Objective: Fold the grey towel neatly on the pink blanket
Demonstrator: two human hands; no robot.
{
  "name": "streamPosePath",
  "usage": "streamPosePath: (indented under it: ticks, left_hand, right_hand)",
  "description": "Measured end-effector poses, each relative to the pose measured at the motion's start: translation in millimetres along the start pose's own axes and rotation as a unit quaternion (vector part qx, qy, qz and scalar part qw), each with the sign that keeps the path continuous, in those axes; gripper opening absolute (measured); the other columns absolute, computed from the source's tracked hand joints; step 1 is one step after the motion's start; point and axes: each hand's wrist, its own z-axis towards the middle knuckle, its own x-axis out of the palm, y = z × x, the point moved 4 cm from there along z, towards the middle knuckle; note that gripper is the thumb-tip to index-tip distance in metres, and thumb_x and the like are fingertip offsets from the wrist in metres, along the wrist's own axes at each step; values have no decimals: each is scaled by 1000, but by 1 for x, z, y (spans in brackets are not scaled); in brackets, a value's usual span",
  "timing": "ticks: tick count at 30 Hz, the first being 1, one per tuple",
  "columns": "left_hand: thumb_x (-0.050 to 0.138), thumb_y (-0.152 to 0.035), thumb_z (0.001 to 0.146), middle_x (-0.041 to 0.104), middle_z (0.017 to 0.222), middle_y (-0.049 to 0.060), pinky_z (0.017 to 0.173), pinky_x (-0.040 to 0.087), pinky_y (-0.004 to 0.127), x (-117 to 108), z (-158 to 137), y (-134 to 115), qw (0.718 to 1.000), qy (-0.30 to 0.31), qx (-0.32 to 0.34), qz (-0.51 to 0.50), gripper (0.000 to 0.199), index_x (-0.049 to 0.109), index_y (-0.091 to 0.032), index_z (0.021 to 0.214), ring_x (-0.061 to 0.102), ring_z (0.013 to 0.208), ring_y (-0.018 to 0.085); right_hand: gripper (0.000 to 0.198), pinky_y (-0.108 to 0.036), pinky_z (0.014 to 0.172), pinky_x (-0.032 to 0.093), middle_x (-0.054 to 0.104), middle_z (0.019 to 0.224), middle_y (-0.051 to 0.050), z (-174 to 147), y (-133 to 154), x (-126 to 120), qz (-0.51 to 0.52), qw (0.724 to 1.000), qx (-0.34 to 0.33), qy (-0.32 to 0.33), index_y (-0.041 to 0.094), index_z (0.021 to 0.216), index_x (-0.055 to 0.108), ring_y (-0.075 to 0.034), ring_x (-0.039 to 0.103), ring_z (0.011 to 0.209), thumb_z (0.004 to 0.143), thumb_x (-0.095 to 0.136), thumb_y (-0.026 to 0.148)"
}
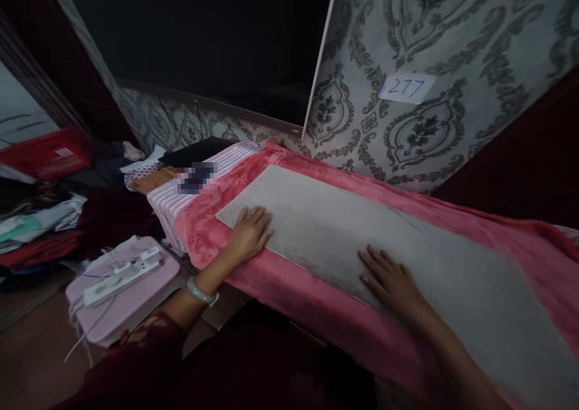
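Note:
A long grey mat-like sheet (316, 217) lies flat on a pink plush blanket (289, 271) that covers a table or bench. My left hand (248, 232) rests palm down on the sheet's near left corner, its fingers stretched out. Farther right, my right hand (391, 280) lies on the sheet close to its near edge, fingers spread. Neither hand holds anything. The sheet's right end runs out of the picture at the lower right.
Left of the sheet lie a striped cloth (167, 202) and a blurred dark object (196, 178). A power strip (122, 280) sits on a pink stool or box (104, 325). Clothes (45, 247) are piled at far left. A large screen (203, 42) hangs behind, beside a paper marked 277 (407, 88).

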Motion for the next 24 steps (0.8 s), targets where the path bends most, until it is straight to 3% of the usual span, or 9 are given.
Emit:
streamPosePath:
  ticks: [3, 7, 10, 12, 14, 17, 24]
  left_hand:
    - [38, -37, 99, 58, 144, 15, 118, 36, 53, -5, -14, 12, 999, -40, -26, -9, 47, 61, -16, 135, 49, 138, 28]
    - [35, -32, 100, 64, 137, 12, 116, 40, 47, -2, -22, 12, 999, -41, 9, -23, 45, 65, -18, 129, 55, 132, 25]
    - [43, -35, 97, 53, 149, 17, 118, 35, 57, 2, -23, 12, 999, -23, -23, 16, 48, 59, -16, 138, 45, 142, 34]
    - [47, -35, 95, 45, 154, 20, 116, 33, 61, 4, -23, 13, 997, -18, -56, 43, 52, 55, -15, 143, 39, 145, 38]
    - [49, -34, 95, 43, 155, 21, 116, 33, 61, 4, -24, 12, 996, -15, -65, 54, 52, 55, -17, 144, 37, 146, 39]
    - [50, -33, 95, 45, 154, 20, 115, 34, 60, 4, -26, 12, 997, -23, -61, 50, 48, 59, -21, 141, 39, 145, 39]
    - [54, -30, 91, 47, 153, 19, 115, 34, 61, 6, -27, 12, 996, -42, -70, 32, 47, 64, -21, 136, 41, 143, 39]
  right_hand:
    - [55, -63, 112, 36, 50, 152, -12, 33, 37, -15, 40, 998, -43, 11, 27, 146, 54, -33, 45, 141, 101, 32, 47]
    - [53, -50, 119, 32, 36, 161, -7, 88, 130, -30, 101, 972, -201, 74, 27, 153, 46, -25, 32, 149, 103, 32, 37]
    - [54, -52, 120, 27, 26, 165, -4, 123, 187, -29, 94, 954, -263, 109, 32, 158, 34, -24, 23, 153, 104, 33, 34]
    - [56, -55, 121, 22, 23, 167, -4, 143, 208, -24, 74, 951, -281, 109, 32, 160, 29, -24, 18, 154, 104, 34, 35]
    - [56, -58, 122, 17, 21, 167, -3, 162, 214, -15, 51, 949, -294, 103, 32, 160, 28, -25, 14, 155, 105, 34, 41]
    - [58, -62, 121, 12, 18, 168, -1, 192, 198, -4, 23, 955, -280, 92, 34, 159, 29, -27, 10, 155, 104, 35, 53]
    - [57, -63, 119, 20, 17, 169, -2, 261, 135, -5, 0, 992, -73, 103, 34, 160, 27, -29, 14, 154, 105, 25, 53]
